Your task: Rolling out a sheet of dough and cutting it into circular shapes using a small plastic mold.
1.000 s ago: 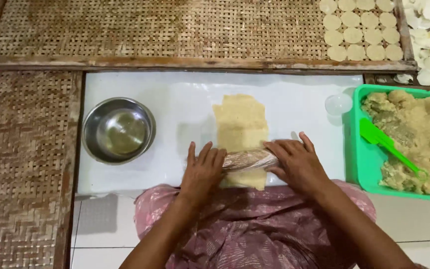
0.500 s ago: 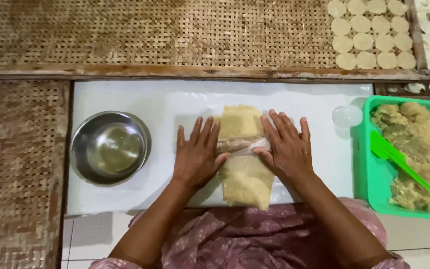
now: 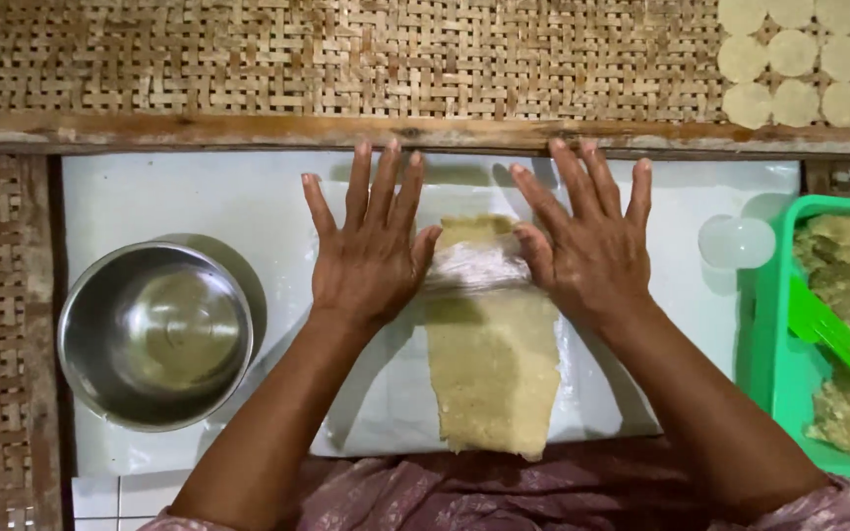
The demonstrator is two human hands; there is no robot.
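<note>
A long flat strip of pale yellow dough [image 3: 492, 374] lies on a white sheet [image 3: 199, 197], running from the middle toward me. Across its far part rests a plastic-wrapped roller [image 3: 474, 267]. My left hand [image 3: 371, 246] lies flat on the roller's left end, fingers spread and pointing away. Flat in the same way, my right hand [image 3: 582, 241] covers the right end. Only the roller's middle shows between the two palms.
A steel bowl [image 3: 154, 334] stands at the left on the sheet. A green tray [image 3: 774, 393] with lumps of dough and a green scraper [image 3: 833, 334] is at the right, beside a small clear cup [image 3: 737, 242]. Round dough discs [image 3: 799, 54] lie on the woven mat [image 3: 346, 54] beyond.
Both hands have pushed the roller away from me along the dough strip, from its near end to its far part. More flattened dough now shows behind the roller.
</note>
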